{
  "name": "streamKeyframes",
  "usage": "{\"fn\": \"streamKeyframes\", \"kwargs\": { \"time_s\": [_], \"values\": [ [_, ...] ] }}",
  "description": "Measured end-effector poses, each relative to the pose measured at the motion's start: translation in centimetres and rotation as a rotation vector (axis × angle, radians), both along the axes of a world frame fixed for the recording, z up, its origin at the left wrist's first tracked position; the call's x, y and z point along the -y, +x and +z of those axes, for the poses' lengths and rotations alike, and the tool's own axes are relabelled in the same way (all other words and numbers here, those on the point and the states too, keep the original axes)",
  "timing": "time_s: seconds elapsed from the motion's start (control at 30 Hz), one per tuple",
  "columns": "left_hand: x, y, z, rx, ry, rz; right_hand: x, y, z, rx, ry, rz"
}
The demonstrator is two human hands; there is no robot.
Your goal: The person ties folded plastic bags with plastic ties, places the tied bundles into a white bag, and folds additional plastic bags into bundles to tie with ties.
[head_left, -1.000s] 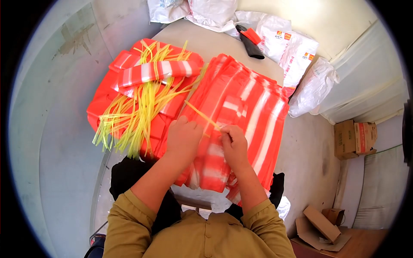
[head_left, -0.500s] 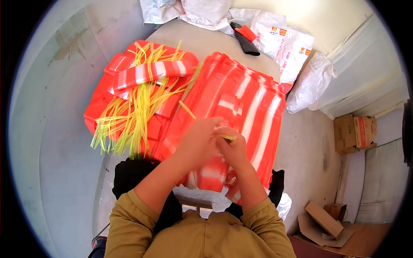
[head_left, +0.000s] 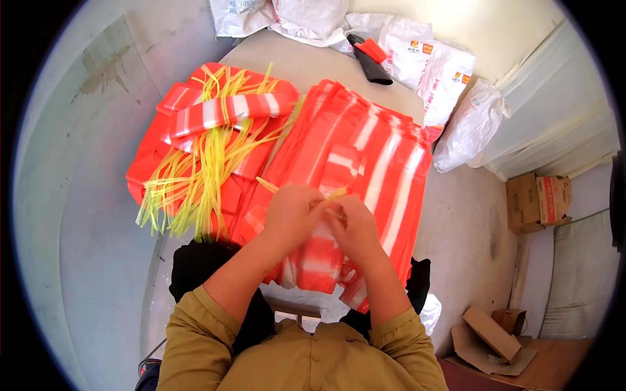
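Note:
Fingers closed, my left hand pinches a yellow plastic strip, one end of which sticks out to its left. Close against it, my right hand is also closed on the strip; the fingertips of both hands meet. Beneath them lies a large stack of red-and-white striped plastic bags, which look like thin film. The part of the bags directly under my fingers is hidden. To the left, a bunch of yellow strips drapes over folded red bags and a striped bundle.
The bags rest on a beige table. Along its far side stand white printed sacks, near a black roll with a red piece. Cardboard boxes sit at the right, with flattened cardboard lower down.
Both hands have shifted slightly, the left one a little down and left. The yellow strip now shows above the fingertips, and its left end has moved left.

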State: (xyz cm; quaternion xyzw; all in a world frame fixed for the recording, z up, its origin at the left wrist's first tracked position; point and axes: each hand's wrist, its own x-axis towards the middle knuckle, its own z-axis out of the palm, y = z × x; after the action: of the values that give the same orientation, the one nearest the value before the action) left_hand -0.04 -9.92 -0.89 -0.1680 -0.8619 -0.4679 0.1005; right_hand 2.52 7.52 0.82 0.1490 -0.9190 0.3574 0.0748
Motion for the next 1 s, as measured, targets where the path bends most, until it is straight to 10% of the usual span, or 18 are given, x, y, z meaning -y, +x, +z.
{"fn": "streamKeyframes", "kwargs": {
  "time_s": [0.4,0.7,1.0],
  "values": [
    [0.1,0.3,0.6,-0.145,-0.128,-0.095,-0.5,-0.8,-0.5,-0.372,0.236,-0.019],
    [-0.2,0.0,0.2,-0.054,0.014,-0.095,-1.4,-0.9,2.8,0.133,0.012,0.049],
    [0.4,-0.1,-0.6,-0.079,-0.191,-0.028,-1.7,-0.7,-1.3,-0.419,0.138,-0.019]
  ]
}}
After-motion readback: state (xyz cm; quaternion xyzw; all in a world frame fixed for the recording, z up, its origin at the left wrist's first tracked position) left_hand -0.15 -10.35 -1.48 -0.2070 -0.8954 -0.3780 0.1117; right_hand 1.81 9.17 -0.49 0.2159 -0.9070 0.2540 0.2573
